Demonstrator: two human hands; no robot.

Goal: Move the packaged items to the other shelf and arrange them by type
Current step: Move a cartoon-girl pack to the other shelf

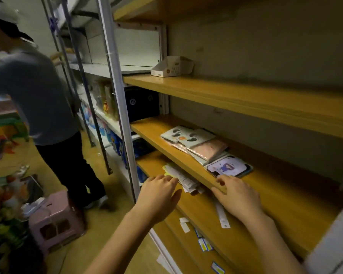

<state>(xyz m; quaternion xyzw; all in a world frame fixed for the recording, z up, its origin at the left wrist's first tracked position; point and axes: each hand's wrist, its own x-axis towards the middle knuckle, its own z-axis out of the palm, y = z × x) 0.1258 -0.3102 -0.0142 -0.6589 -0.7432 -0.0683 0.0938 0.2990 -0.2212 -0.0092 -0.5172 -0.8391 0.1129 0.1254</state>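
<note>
The shelf [151, 131] is holding a few packets [198, 143]; I'm reaching left hand [158, 192] and right hand [238, 196], slack and empty, toward the pile [184, 178] below.

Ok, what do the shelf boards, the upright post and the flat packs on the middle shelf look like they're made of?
Shelf boards: wood or wood-look laminate, satin; yellow-brown with grain streaks.
Upright post: painted metal, likely; pale, thin, smooth profile.
Flat packs: printed card in glossy plastic wrap, probably; the pink one shows sheen.
</note>
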